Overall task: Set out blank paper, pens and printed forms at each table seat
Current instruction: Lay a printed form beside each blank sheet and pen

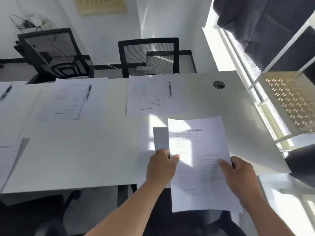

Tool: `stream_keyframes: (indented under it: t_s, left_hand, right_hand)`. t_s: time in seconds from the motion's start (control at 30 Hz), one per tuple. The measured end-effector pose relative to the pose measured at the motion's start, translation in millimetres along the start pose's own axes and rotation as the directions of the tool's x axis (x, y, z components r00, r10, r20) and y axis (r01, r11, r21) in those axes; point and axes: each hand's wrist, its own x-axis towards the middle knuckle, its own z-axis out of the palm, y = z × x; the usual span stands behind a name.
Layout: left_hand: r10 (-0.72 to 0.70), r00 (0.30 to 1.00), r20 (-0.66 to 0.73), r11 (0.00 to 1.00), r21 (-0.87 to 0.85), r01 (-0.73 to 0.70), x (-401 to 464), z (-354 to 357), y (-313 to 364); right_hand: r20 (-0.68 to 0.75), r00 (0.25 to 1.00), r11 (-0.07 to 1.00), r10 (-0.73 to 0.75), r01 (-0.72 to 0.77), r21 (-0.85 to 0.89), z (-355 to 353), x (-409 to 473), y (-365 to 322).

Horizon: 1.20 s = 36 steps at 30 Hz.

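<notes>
Both hands pinch the printed form (202, 160) above the near right corner of the bench (102, 157): left hand (162, 167) on its left edge, right hand (240, 176) on its right. Dropped carelessly, it could overhang that edge and slide off.

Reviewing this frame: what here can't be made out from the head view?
- Printed form held by left hand and right hand: body text too small to read.
- Sheets beneath it: count hidden by the top page.
- Far-left pen: blurred.
- Near-left paper: cut off by the frame edge.
</notes>
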Motion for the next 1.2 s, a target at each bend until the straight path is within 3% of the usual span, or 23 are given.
stream_keyframes:
  t_s: [0.4,0.57,0.73,0.93,1.03,1.2]
  left_hand:
    - [0.037,0.999,0.001,0.977,0.21,-0.037,81.0,24.8,-27.6]
    - [0.095,0.995,0.006,0.888,0.45,-0.087,96.5,33.5,-27.5]
    - [0.127,0.992,0.015,0.802,0.587,-0.112,106.8,36.9,-33.6]
    - [0.16,0.987,-0.005,0.763,0.636,-0.121,110.5,36.1,-32.5]
    - [0.167,0.986,-0.002,0.765,0.632,-0.128,108.7,33.5,-30.8]
    - [0.296,0.949,-0.11,0.861,0.461,-0.216,105.5,18.7,-49.7]
  right_hand:
    - [0.027,1.0,0.987,-0.012,0.017,-0.16,49.2,87.2,23.6]
    - [0.024,0.999,0.954,-0.021,0.027,-0.299,60.7,103.8,34.5]
    - [-0.007,0.992,0.908,-0.124,0.111,-0.405,68.4,110.6,40.5]
    - [-0.004,0.979,0.86,-0.203,0.177,-0.478,69.0,119.0,46.8]
    - [-0.008,0.985,0.86,-0.175,0.149,-0.487,68.1,121.7,49.6]
    - [-0.081,0.981,0.86,-0.178,0.115,-0.497,69.4,116.9,49.3]
